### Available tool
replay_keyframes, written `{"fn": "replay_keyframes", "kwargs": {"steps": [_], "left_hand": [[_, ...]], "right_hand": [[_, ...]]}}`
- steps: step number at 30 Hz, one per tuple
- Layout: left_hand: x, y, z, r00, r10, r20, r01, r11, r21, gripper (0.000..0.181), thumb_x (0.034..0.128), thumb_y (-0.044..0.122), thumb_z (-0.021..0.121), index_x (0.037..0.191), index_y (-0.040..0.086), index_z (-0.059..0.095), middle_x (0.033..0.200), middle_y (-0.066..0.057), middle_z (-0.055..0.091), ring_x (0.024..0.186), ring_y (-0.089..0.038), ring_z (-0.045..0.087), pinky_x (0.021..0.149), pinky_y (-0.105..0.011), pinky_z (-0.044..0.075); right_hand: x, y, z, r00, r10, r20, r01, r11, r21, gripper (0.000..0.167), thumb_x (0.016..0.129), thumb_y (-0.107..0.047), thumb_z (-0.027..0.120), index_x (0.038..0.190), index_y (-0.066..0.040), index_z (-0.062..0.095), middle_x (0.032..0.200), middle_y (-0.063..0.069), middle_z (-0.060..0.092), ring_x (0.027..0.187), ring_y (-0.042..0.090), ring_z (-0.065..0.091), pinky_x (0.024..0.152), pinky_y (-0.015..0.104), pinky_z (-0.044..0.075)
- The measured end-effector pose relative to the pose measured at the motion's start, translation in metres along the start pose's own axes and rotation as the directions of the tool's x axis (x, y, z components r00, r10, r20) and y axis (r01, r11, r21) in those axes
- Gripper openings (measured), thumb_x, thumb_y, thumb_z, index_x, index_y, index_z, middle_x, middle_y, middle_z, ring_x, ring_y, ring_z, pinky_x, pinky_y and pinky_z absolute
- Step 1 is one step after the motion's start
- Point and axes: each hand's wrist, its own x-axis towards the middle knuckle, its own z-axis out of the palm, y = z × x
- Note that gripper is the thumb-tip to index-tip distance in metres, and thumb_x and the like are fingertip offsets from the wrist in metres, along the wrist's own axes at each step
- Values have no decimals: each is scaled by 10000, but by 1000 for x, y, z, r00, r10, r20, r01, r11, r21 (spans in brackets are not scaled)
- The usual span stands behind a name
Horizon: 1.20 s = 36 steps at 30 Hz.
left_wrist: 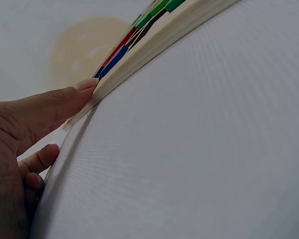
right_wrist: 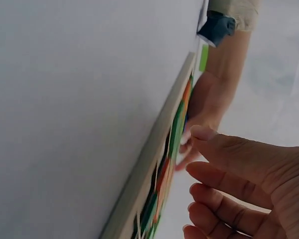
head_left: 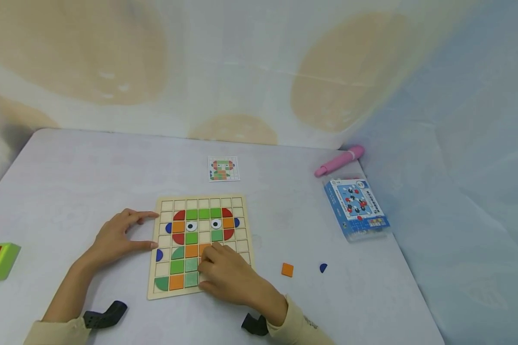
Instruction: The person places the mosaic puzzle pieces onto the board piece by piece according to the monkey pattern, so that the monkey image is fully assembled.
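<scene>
A wooden grid board (head_left: 167, 206) lies on the table, its cells partly filled with red, green, orange and blue pieces and two eye pieces (head_left: 191, 226). My left hand (head_left: 117, 238) touches the board's left edge with its thumb and a finger spread apart. In the left wrist view the thumb (left_wrist: 55, 107) rests at the edge near a blue piece (left_wrist: 112, 62). My right hand (head_left: 229, 273) is over the lower middle of the board, fingers bent, covering some cells. The right wrist view shows its thumb (right_wrist: 234, 152) apart from the fingers, with no piece visible between them.
A small pattern card (head_left: 223, 168) lies behind the board. To the right are a loose orange square (head_left: 287, 270) and a blue half-circle (head_left: 323, 268). Farther right sit a blue-and-white box (head_left: 357, 206) and a pink stick-shaped object (head_left: 340, 162). A green block (head_left: 1, 262) stands at left.
</scene>
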Motion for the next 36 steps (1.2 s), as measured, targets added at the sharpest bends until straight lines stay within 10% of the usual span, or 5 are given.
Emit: {"fn": "replay_keyframes", "kwargs": {"steps": [7, 23, 30, 36], "left_hand": [[1, 0, -1, 1000, -10, 20, 10, 1000, 0, 722, 722, 438, 852, 1340, 167, 597, 1100, -131, 546, 1011, -307, 483, 814, -480, 373], [2, -3, 1, 1000, -17, 22, 17, 1000, -1, 744, 711, 443, 865, 1347, 170, 592, 1110, -134, 538, 1017, -310, 476, 799, -473, 363], [0, -4, 1, 1000, 0, 2, 0, 1000, -17, 737, 710, 436, 868, 1340, 167, 596, 1105, -124, 541, 1021, -295, 467, 811, -483, 357], [1, -3, 1, 1000, 3, 7, -3, 1000, -20, 740, 714, 441, 864, 1344, 166, 591, 1112, -126, 545, 1033, -303, 474, 824, -496, 359]], "right_hand": [[-44, 37, -10, 983, 177, -40, -172, 979, 112, 240, 809, -227, 819, 1018, -123, 762, 1001, -45, 572, 934, 103, 479, 850, 250, 432], [-129, 86, -8, 880, 471, -55, -464, 879, 111, 265, 697, -212, 904, 892, -87, 776, 905, -66, 561, 860, 93, 469, 795, 304, 449], [-128, 86, -6, 887, 459, -56, -451, 885, 111, 223, 716, -189, 887, 873, -78, 774, 894, -70, 559, 863, 85, 471, 782, 287, 457], [-109, 77, -8, 931, 352, -97, -339, 932, 130, 187, 741, -179, 856, 872, -85, 762, 910, -65, 559, 876, 88, 468, 795, 276, 467]]}}
